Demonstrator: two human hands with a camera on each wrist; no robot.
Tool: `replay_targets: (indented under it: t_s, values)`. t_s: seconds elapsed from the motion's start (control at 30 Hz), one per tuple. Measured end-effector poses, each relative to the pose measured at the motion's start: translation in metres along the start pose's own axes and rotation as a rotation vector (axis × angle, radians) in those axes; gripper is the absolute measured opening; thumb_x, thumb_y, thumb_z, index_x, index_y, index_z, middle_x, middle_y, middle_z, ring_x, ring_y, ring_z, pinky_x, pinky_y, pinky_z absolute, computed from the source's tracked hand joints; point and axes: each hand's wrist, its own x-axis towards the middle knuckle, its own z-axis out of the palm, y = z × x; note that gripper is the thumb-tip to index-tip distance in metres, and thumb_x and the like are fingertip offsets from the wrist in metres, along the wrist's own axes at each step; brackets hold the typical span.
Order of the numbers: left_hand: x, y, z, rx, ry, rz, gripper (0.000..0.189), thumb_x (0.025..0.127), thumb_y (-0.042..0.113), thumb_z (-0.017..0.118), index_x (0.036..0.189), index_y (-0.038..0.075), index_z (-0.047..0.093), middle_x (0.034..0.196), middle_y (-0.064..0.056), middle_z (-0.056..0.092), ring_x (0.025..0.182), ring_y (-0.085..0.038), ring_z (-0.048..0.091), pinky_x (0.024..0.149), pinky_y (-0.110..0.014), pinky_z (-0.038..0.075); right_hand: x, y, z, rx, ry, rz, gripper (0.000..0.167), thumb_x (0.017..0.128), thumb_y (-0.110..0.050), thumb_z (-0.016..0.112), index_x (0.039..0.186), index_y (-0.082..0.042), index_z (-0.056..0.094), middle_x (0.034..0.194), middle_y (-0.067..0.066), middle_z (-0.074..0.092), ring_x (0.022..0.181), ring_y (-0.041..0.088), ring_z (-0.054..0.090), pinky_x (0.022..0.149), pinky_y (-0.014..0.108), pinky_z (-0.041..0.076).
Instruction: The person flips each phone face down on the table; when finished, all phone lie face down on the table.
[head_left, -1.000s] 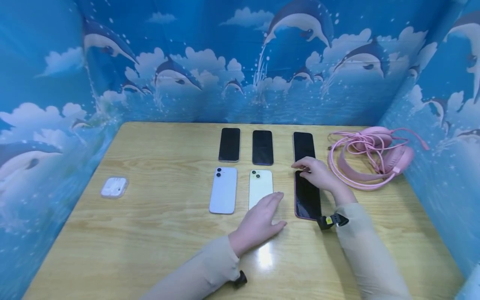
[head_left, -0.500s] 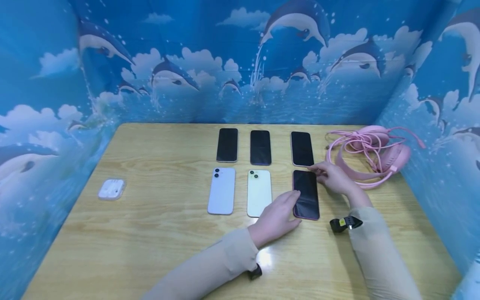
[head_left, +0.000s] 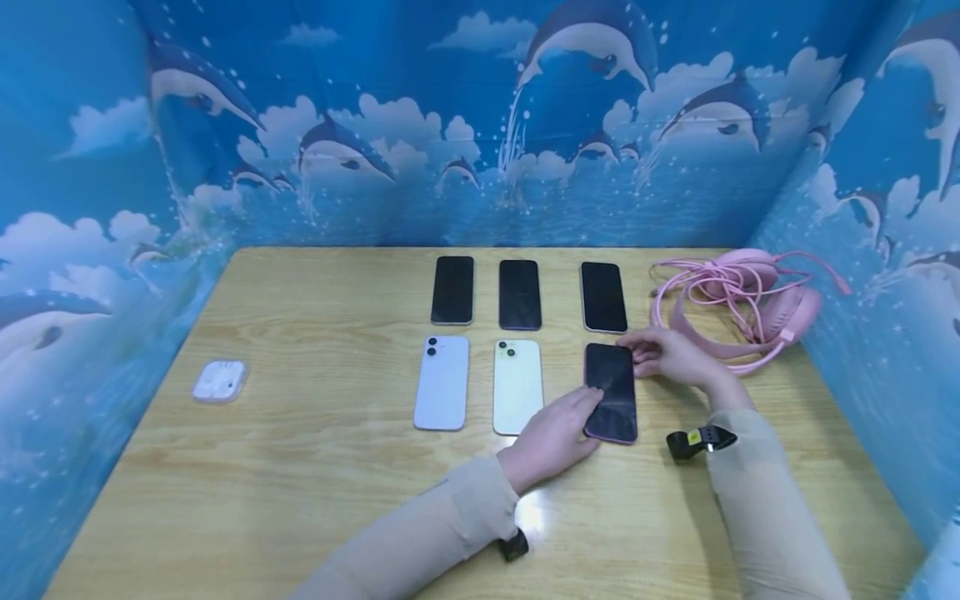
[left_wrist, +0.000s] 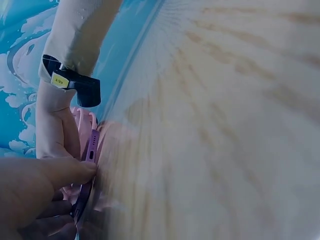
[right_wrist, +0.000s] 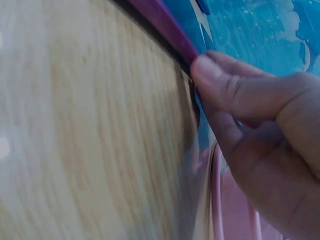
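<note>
A smartphone [head_left: 612, 392] with a dark screen and purple-pink edge lies face up at the front right of two rows of phones. My left hand [head_left: 551, 437] holds its lower left corner, fingers at the left side and thumb at the bottom edge. In the left wrist view, the left thumb [left_wrist: 80, 171] touches the purple edge beside the charging port. At the upper right corner, my right hand [head_left: 675, 360] pinches the same phone. The right wrist view has the right thumb [right_wrist: 209, 70] against the purple edge [right_wrist: 165, 22]; the fingertips behind are partly hidden.
Behind lie three dark-screened phones, the right one [head_left: 603, 297] closest. A pale yellow phone [head_left: 517, 383] and a lavender phone [head_left: 441, 383] lie back up to the left. Pink headphones [head_left: 787, 317] with tangled cable sit right; white earphones in a clear case [head_left: 220, 381] lie far left.
My right hand has left the gap between the two right-hand phones for the front phone's upper right corner. My left hand has moved right onto that phone, which has shifted slightly towards me.
</note>
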Motion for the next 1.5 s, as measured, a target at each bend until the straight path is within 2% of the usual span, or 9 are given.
replay_targets:
  t_s: [0.17,0.3,0.67,0.77,0.93,1.07,1.2,1.33,1.5]
  values:
    - [0.001,-0.002,-0.003,-0.023,-0.023,-0.005,0.065,0.089,0.029,0.068,0.143,0.005,0.041,0.145,-0.008,0.044,0.134,-0.016,0.038,0.110,-0.025,0.030,-0.004,0.002,-0.004,0.078,0.019,0.006,0.045,0.079,0.003,0.073,0.122,0.007,0.059,0.100,0.017,0.063,0.088,0.013,0.059,0.076,0.019,0.053]
    - [0.002,-0.002,-0.006,-0.026,-0.039,-0.005,0.066,0.090,0.033,0.066,0.145,0.005,0.039,0.146,-0.007,0.042,0.134,-0.014,0.037,0.110,-0.024,0.030,-0.005,0.002,-0.006,0.116,0.049,-0.024,0.044,0.083,-0.002,0.070,0.124,0.006,0.058,0.105,0.020,0.064,0.092,0.010,0.061,0.078,0.018,0.053]
    - [0.005,0.000,-0.006,-0.072,-0.040,0.010,0.069,0.092,0.037,0.063,0.146,0.005,0.035,0.147,-0.007,0.042,0.133,-0.013,0.039,0.109,-0.022,0.031,-0.004,-0.011,0.000,0.228,0.163,0.007,0.045,0.086,-0.014,0.071,0.125,0.003,0.058,0.115,0.020,0.062,0.095,0.005,0.061,0.081,0.016,0.052]
    - [0.007,0.001,-0.005,-0.129,-0.045,-0.017,0.068,0.093,0.038,0.061,0.147,0.007,0.034,0.146,-0.006,0.042,0.132,-0.014,0.040,0.109,-0.023,0.032,-0.003,-0.016,0.003,0.254,0.168,-0.012,0.044,0.086,-0.012,0.072,0.124,0.004,0.058,0.113,0.024,0.061,0.093,0.006,0.061,0.080,0.016,0.051]
    - [0.009,0.000,-0.005,-0.220,-0.047,-0.079,0.079,0.089,0.048,0.062,0.149,0.008,0.030,0.149,-0.006,0.037,0.134,-0.014,0.037,0.109,-0.027,0.033,0.003,-0.021,0.007,0.291,0.140,-0.086,0.042,0.086,-0.005,0.070,0.124,0.008,0.056,0.108,0.029,0.061,0.091,0.007,0.062,0.079,0.019,0.053]
    - [0.011,0.000,-0.004,-0.267,-0.037,-0.109,0.091,0.084,0.055,0.066,0.150,0.008,0.026,0.150,-0.007,0.035,0.133,-0.016,0.038,0.108,-0.028,0.033,0.007,-0.024,0.010,0.309,0.129,-0.079,0.042,0.086,-0.006,0.070,0.124,0.006,0.057,0.108,0.026,0.063,0.091,0.008,0.063,0.079,0.020,0.054]
    - [0.012,-0.001,-0.005,-0.304,-0.020,-0.126,0.095,0.080,0.055,0.070,0.150,0.007,0.026,0.149,-0.007,0.036,0.131,-0.017,0.041,0.108,-0.028,0.035,0.010,-0.029,0.013,0.290,0.110,-0.053,0.042,0.087,-0.010,0.070,0.125,0.001,0.058,0.109,0.022,0.063,0.092,0.013,0.063,0.080,0.023,0.054]
    - [0.010,-0.003,-0.007,-0.329,-0.005,-0.120,0.097,0.077,0.052,0.074,0.150,0.007,0.027,0.148,-0.006,0.036,0.130,-0.016,0.042,0.107,-0.028,0.035,0.014,-0.034,0.015,0.217,0.102,-0.064,0.041,0.086,-0.011,0.071,0.125,-0.004,0.060,0.114,0.019,0.062,0.095,0.017,0.061,0.080,0.025,0.053]
    - [0.008,-0.005,-0.008,-0.319,0.054,-0.087,0.102,0.076,0.048,0.077,0.153,0.016,0.019,0.152,-0.003,0.030,0.133,-0.014,0.037,0.109,-0.031,0.034,0.019,-0.038,0.019,0.170,0.106,-0.081,0.042,0.085,-0.017,0.073,0.124,-0.005,0.061,0.114,0.017,0.063,0.099,0.024,0.062,0.083,0.027,0.052]
